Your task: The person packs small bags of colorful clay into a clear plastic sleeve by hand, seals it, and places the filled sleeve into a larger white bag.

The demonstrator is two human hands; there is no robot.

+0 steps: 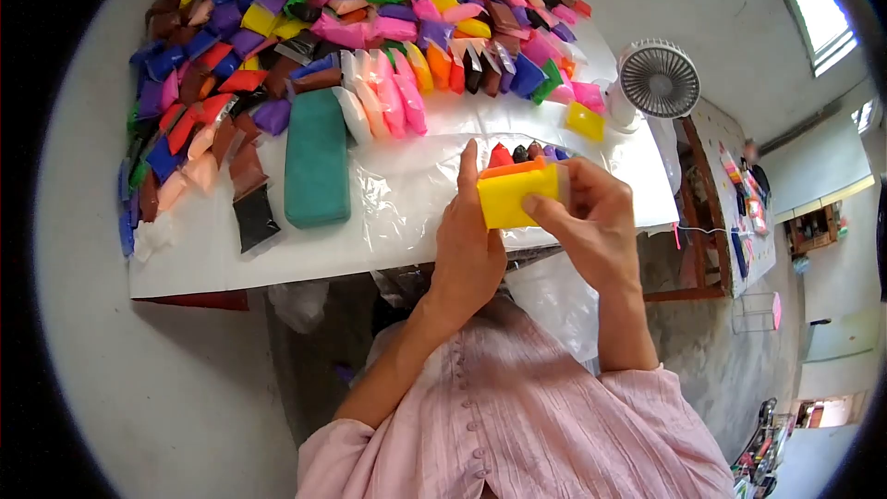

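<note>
A yellow clay-like packet (506, 203) in clear wrap is held up above the table's front edge, with an orange packet (517, 168) showing just behind its top. My left hand (469, 245) grips the packets from the left side, its index finger pointing up. From the right, my right hand (596, 217) closes on the yellow packet, thumb pressed against its front face. Beyond the hands, a red packet (500, 155) and several dark and purple ones stick up, their lower parts hidden. A row of upright packets, including a pink one (389, 97), stands farther back.
A large heap of colourful packets (370, 0) covers the table's back and left. A green block (316, 162) stands left of the hands, near a black packet (256, 220). At right are a white fan (658, 80) and a yellow packet (584, 121) on the white table cover (397, 208).
</note>
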